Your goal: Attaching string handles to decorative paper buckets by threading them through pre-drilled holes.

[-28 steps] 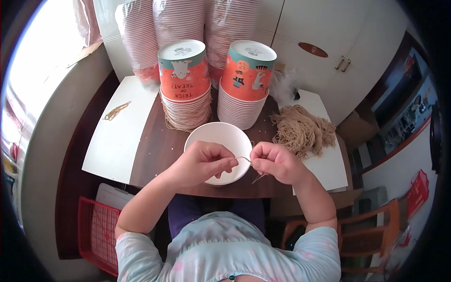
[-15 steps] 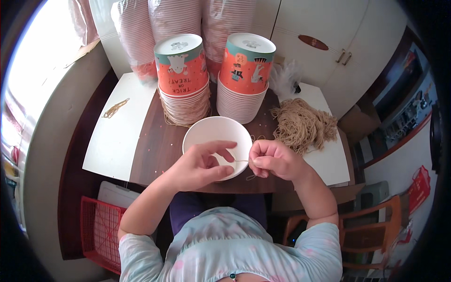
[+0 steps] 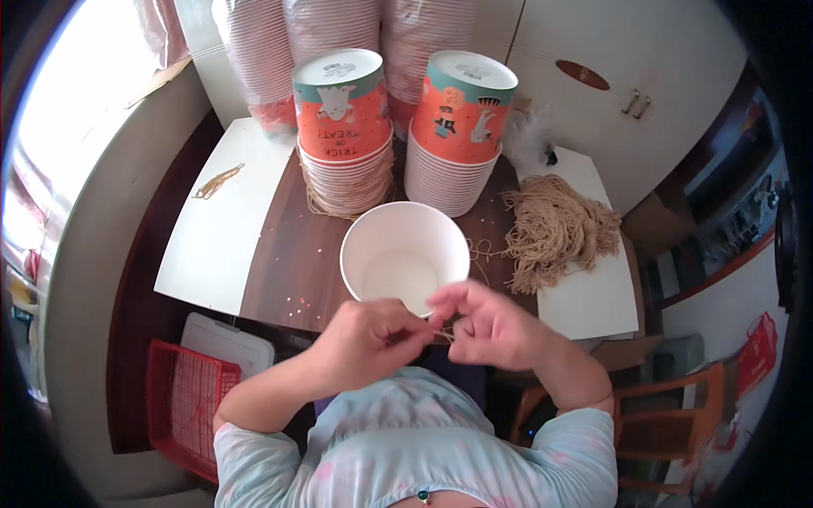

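Both my hands meet over the near rim of a white paper bucket (image 3: 405, 233), which stands upright, mouth up, at the table's front edge. My left hand (image 3: 373, 340) is closed, thumb and fingertips pinched on a thin beige string (image 3: 447, 334). My right hand (image 3: 495, 330) has its fingers curved and apart, the fingertips right against the left ones, slightly blurred. The string shows between the hands, and its path among the fingers is partly hidden. Inside the bucket only the bare white bottom shows.
Two upside-down stacks of orange-and-green printed buckets (image 3: 343, 110) (image 3: 464, 114) stand behind, the left one wound with strings. A heap of beige strings (image 3: 563, 229) lies at the right, a small string bundle (image 3: 218, 181) at the left. Tall plastic-wrapped bucket stacks (image 3: 334, 30) rise at the back.
My hands have come nearer to my body and together. The left fingers have gone from spread to pinched on the string; the right ones have loosened from their pinch.
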A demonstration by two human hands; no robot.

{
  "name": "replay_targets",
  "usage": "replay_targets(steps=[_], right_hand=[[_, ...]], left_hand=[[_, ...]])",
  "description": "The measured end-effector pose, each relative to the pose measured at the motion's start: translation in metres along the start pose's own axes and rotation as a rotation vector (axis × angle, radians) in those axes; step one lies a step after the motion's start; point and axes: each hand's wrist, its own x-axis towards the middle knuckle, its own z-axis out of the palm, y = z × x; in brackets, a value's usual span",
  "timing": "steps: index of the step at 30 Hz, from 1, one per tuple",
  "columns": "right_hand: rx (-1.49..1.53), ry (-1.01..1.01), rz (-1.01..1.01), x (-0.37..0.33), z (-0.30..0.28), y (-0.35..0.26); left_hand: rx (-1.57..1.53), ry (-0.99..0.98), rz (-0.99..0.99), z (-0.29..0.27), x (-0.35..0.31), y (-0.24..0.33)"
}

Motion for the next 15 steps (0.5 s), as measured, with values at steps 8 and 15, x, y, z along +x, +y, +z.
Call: replay_targets(steps=[8,15], right_hand=[[-0.908,0.199,-0.566,-0.003,0.029,0.015],[-1.185,0.228,-0.706,0.000,0.033,0.022]], left_hand=[[0.013,0.026,0.071,0.006,-0.025,-0.001],[0.535,0.209,0.446,0.015,-0.036,-0.006]])
